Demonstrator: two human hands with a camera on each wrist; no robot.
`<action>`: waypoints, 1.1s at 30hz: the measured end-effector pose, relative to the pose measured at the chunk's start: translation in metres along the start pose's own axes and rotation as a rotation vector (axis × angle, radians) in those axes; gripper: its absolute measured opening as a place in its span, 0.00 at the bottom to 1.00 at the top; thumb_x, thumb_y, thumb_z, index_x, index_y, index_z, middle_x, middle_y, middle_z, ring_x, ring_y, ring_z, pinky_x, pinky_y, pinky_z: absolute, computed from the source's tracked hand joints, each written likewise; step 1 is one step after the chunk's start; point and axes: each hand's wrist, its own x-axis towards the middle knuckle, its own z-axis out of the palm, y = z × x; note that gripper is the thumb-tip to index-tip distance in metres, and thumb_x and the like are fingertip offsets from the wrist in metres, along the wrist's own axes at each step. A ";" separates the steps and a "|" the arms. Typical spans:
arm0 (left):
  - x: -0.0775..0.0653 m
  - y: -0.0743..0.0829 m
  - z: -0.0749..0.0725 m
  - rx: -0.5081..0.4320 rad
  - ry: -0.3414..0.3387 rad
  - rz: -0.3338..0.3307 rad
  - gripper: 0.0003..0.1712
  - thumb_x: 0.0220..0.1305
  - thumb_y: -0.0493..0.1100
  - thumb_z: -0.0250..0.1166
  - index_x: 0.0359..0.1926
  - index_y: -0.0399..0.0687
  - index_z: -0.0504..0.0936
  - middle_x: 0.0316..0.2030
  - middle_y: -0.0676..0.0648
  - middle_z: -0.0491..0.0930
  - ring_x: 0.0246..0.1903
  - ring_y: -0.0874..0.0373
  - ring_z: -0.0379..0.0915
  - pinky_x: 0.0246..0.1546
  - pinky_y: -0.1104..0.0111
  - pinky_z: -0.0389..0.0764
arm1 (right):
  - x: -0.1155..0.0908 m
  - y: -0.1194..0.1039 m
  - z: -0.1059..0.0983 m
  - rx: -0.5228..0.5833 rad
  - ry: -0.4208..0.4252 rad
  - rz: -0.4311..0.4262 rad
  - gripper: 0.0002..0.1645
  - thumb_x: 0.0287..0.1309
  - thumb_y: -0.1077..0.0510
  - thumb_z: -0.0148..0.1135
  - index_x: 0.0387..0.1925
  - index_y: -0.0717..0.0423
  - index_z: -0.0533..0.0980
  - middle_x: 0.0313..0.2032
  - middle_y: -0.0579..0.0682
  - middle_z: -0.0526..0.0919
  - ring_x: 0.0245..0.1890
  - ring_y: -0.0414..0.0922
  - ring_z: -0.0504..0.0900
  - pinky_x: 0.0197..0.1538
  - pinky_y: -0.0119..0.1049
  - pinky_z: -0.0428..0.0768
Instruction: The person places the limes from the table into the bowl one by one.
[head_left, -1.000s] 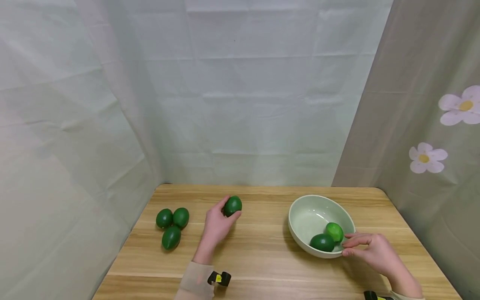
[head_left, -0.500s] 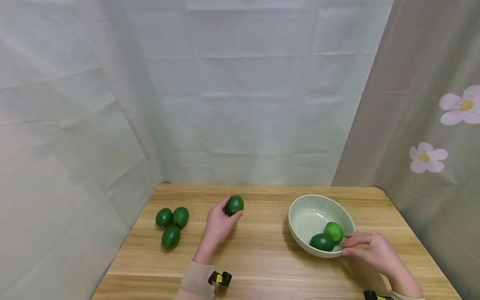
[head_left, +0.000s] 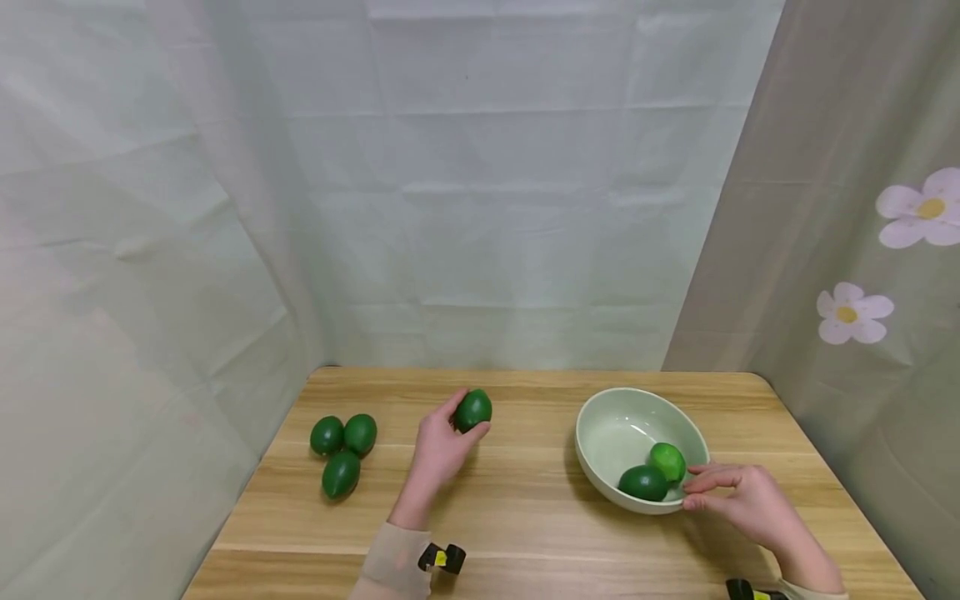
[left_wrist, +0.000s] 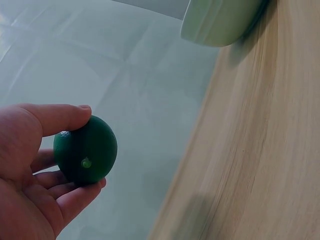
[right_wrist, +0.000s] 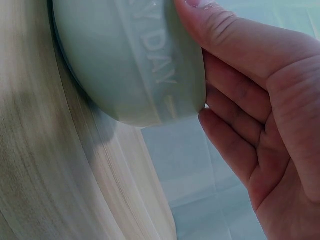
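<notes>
My left hand (head_left: 439, 450) grips a dark green avocado (head_left: 474, 410) between thumb and fingers, above the table. In the left wrist view, this avocado (left_wrist: 86, 151) shows a small pale stem nub, and the thumb lies along its upper side. At the right, my right hand (head_left: 738, 500) pinches the rim of a pale green bowl (head_left: 611, 437). Inside the bowl lie a dark avocado (head_left: 642, 483) and a brighter green lime (head_left: 667, 461), side by side. Raised lettering marks the bowl's outer wall (right_wrist: 135, 60) in the right wrist view.
Three more dark green avocados, one of them the front avocado (head_left: 341, 475), lie clustered at the table's left. The wooden table (head_left: 525, 517) ends at a pale hanging cloth (head_left: 517, 250) behind, with flower-printed cloth (head_left: 855, 315) at the right.
My left hand has shifted slightly to the right with the avocado in its grip. My right hand and the bowl stay in place.
</notes>
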 end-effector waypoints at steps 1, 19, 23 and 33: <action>0.000 0.000 0.000 0.003 0.000 0.004 0.40 0.66 0.41 0.78 0.75 0.37 0.74 0.67 0.32 0.77 0.63 0.39 0.79 0.59 0.47 0.83 | 0.000 0.000 0.000 -0.001 0.000 0.002 0.11 0.43 0.50 0.89 0.29 0.36 0.92 0.41 0.44 0.93 0.49 0.36 0.87 0.54 0.10 0.65; -0.005 0.008 0.011 -0.006 -0.029 0.037 0.40 0.65 0.41 0.79 0.74 0.39 0.75 0.65 0.32 0.79 0.60 0.40 0.80 0.57 0.50 0.84 | 0.000 0.001 0.003 0.009 0.004 -0.003 0.11 0.42 0.51 0.90 0.28 0.36 0.92 0.41 0.45 0.93 0.48 0.35 0.87 0.53 0.11 0.66; -0.005 0.011 0.018 -0.012 -0.044 0.049 0.40 0.64 0.40 0.79 0.75 0.39 0.75 0.66 0.32 0.78 0.60 0.40 0.80 0.57 0.50 0.84 | 0.001 0.002 0.003 -0.004 0.000 0.004 0.11 0.42 0.50 0.89 0.28 0.35 0.92 0.41 0.43 0.93 0.48 0.36 0.88 0.53 0.11 0.66; -0.005 0.028 0.039 -0.031 -0.106 0.112 0.38 0.66 0.40 0.78 0.73 0.38 0.76 0.63 0.34 0.81 0.56 0.44 0.83 0.54 0.54 0.86 | 0.000 0.000 0.001 -0.008 -0.004 0.005 0.11 0.43 0.49 0.89 0.29 0.36 0.92 0.42 0.44 0.93 0.49 0.37 0.88 0.53 0.13 0.68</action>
